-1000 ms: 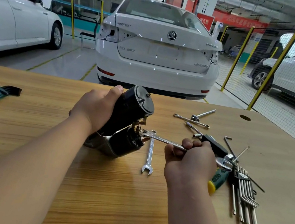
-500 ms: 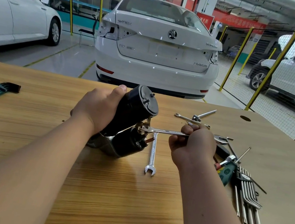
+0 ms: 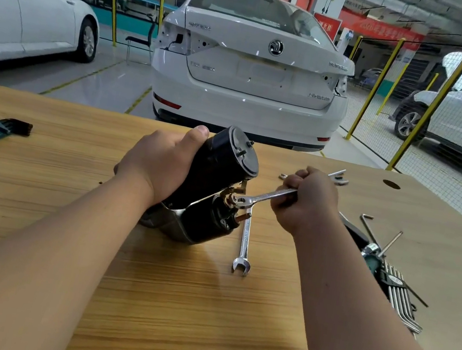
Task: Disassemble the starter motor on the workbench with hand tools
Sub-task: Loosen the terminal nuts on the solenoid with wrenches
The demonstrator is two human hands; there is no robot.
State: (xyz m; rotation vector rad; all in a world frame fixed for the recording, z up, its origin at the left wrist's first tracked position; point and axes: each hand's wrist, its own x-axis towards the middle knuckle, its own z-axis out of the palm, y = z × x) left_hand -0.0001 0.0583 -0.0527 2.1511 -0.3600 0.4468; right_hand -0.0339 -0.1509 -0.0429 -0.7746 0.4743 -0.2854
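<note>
a: where's the starter motor [image 3: 217, 172] right now?

b: tilted on the wooden workbench [image 3: 197, 323], nose end down, round end cap up and away. the left hand [image 3: 160, 168] is wrapped round the black body, fingers curled on it, thumb over the top.

a: and the other hand?

b: the right hand [image 3: 308, 201] is fisted round the shank of a combination wrench [image 3: 266, 196]. its ring end, as far as i can tell, sits on the terminal nut [image 3: 233, 200] at the solenoid end.

a: so the step is loosening that nut. how do you do it well?

b: i'd seat the ring fully over the nut before loading it, hold the shank square to the stud, and pull in a short, steady arc. a cocked wrench could round the nut or twist the coppery stud. the left hand should press the motor down on the bench so the body doesn't roll.

a: anything in the way?

b: a second wrench [image 3: 244, 245] lies just beside the motor, under the swing. the hex keys [image 3: 399, 297] are well off to the right.
</note>
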